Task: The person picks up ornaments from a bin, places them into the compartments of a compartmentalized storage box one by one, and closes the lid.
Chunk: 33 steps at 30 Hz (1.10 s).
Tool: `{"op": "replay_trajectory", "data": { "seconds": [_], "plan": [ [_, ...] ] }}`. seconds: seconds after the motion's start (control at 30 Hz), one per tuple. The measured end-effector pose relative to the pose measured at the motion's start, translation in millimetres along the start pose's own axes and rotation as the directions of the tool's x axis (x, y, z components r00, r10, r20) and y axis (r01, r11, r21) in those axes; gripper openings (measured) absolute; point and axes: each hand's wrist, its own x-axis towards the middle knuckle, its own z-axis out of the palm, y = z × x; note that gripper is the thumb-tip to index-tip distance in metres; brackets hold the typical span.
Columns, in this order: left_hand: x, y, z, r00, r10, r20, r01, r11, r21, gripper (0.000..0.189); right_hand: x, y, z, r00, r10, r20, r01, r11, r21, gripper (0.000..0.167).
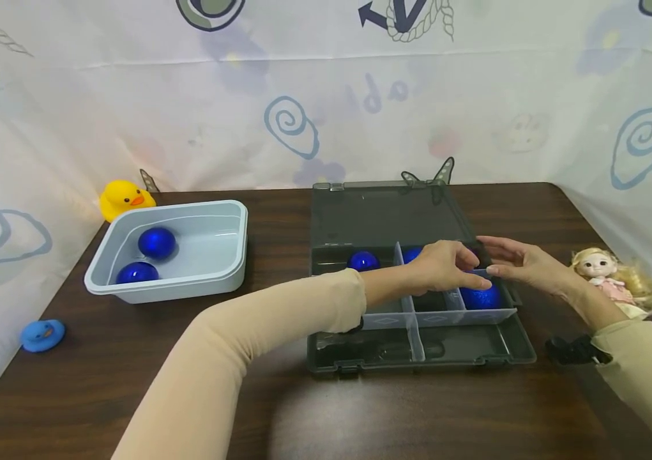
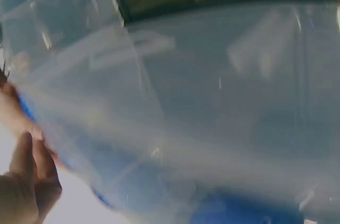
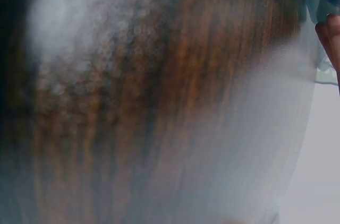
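My left hand is over the right part of a dark see-through divided box. Its thumb and fingers stand apart above a blue ball in the front right compartment. My right hand reaches in from the right, its fairly straight fingers by the box's right edge and thumb near a clear divider. More blue balls lie behind, one glossy ball at the left and others partly hidden by my left hand. In the blurred left wrist view, fingers show at the left edge beside clear plastic.
A pale blue tub at the left holds two blue balls. A yellow duck stands behind it and a blue duck in front. The box's lid lies back. A doll sits at the right edge of the brown table.
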Motion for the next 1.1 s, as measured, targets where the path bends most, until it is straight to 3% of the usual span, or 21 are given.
{"op": "replay_trajectory", "data": {
  "seconds": [0.13, 0.27, 0.43, 0.6, 0.77, 0.9, 0.97, 1.1],
  "plan": [
    [-12.0, 3.7, -14.2, 0.997, 0.027, 0.073, -0.018, 0.993, -0.119, 0.042, -2.8, 1, 1, 1.0, 0.007, -0.014, -0.008, 1.0, -0.031, 0.061],
    [-33.5, 0.9, -39.5, 0.988, 0.088, 0.13, -0.054, 0.969, -0.239, 0.039, -5.2, 2, 0, 0.999, 0.028, -0.026, -0.029, 0.999, -0.043, 0.062],
    [-66.4, -19.7, -85.7, 0.991, 0.126, 0.051, -0.107, 0.954, -0.281, 0.038, -5.4, 2, 0, 0.999, 0.025, -0.036, -0.027, 0.998, -0.053, 0.063],
    [-101.8, -60.5, -139.4, 0.991, 0.05, -0.128, -0.092, 0.934, -0.344, 0.039, -3.9, 4, 2, 0.999, 0.018, -0.033, -0.019, 0.999, -0.031, 0.063],
    [-139.5, -118.5, -193.2, 0.95, -0.095, -0.297, -0.01, 0.942, -0.336, 0.044, -3.9, 5, 3, 0.999, 0.018, -0.029, -0.018, 1.0, -0.021, 0.063],
    [-172.8, -162.6, -230.7, 0.919, -0.177, -0.353, 0.077, 0.957, -0.279, 0.05, -2.3, 5, 2, 1.0, 0.007, -0.029, -0.007, 0.999, -0.031, 0.063],
    [-189.2, -179.2, -246.0, 0.912, -0.2, -0.358, 0.124, 0.967, -0.223, 0.051, -0.6, 4, 2, 1.0, 0.004, -0.025, -0.005, 0.999, -0.034, 0.062],
    [-216.2, -203.3, -268.8, 0.913, -0.236, -0.332, 0.201, 0.97, -0.138, 0.043, 2.1, 4, 3, 1.0, 0.007, -0.02, -0.007, 0.999, -0.033, 0.062]
  ]
}}
